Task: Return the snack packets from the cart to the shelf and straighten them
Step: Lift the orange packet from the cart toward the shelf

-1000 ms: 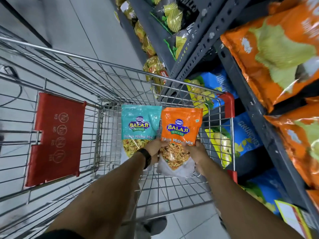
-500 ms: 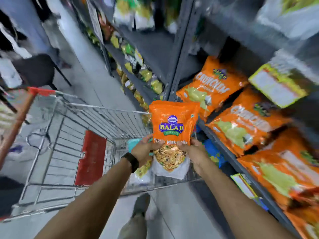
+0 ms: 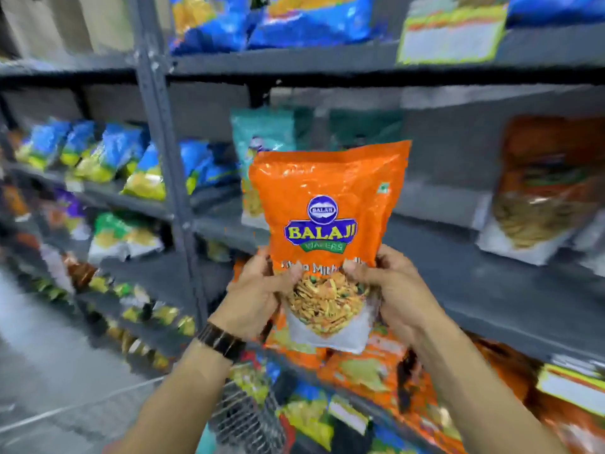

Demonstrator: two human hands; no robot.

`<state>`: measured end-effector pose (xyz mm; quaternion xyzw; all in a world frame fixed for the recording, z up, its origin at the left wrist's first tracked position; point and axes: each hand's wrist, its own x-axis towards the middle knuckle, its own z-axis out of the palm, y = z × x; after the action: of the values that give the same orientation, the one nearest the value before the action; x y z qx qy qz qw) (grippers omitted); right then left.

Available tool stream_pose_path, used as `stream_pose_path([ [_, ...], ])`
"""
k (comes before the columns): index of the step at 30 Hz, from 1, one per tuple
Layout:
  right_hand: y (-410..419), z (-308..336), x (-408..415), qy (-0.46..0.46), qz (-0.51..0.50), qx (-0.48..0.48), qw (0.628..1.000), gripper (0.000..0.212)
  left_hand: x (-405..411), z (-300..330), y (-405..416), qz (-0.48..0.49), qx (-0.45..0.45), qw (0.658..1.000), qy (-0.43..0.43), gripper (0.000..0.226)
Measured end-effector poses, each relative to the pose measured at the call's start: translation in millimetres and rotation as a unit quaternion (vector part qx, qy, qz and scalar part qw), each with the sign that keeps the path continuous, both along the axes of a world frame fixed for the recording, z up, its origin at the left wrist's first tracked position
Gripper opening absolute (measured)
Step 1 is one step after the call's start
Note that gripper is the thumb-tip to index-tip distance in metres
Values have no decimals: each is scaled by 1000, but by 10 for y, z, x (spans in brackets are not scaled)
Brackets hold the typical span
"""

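An orange Balaji snack packet point(image 3: 330, 204) is held upright in front of the grey shelf point(image 3: 510, 290). My left hand point(image 3: 258, 293) grips its lower left edge and my right hand point(image 3: 393, 290) grips its lower right edge. Behind it a teal packet point(image 3: 262, 139) stands on the same shelf, and a similar orange packet point(image 3: 543, 185) stands at the right. A corner of the wire cart point(image 3: 242, 417) shows at the bottom, below my arms; its contents are hidden.
A grey upright post point(image 3: 163, 152) divides the shelving. Blue and yellow packets point(image 3: 108, 155) fill the left bay, blue packets point(image 3: 262, 21) lie on the top shelf, orange chip bags point(image 3: 366, 365) sit below. Yellow price labels point(image 3: 451, 34) hang on shelf edges. Floor lies at the lower left.
Both hands have lifted the orange packet out of the cart up to shelf height. The view has swung from the cart to the shelves; the teal packet stayed in the cart.
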<state>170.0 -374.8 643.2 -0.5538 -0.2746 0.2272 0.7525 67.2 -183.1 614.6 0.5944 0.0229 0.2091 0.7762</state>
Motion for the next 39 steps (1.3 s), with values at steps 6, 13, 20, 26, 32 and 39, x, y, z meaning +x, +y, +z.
stream_pose_path([
  [6, -1047, 482, 636, -33, -167, 30, 985, 36, 1093, 600, -927, -93, 34, 994, -44, 54],
  [13, -1869, 541, 1334, 20, -294, 62, 954, 59, 2003, 782, -1833, -158, 14, 987, -6, 35],
  [20, -2099, 298, 1525, 66, -337, 76, 936, 67, 2300, 669, -2124, -165, 39, 985, 37, 42],
  [26, -2107, 198, 1502, 66, -342, 68, 935, 62, 2346, 568, -2156, -146, 54, 987, 41, 33],
  [32, -2154, 188, 1438, 15, -361, 36, 932, 63, 2279, 611, -2093, -144, 91, 985, 42, 55],
  [39, -2032, 137, 977, -165, -570, -52, 803, 31, 1801, 544, -1814, 14, 251, 968, -21, 60],
])
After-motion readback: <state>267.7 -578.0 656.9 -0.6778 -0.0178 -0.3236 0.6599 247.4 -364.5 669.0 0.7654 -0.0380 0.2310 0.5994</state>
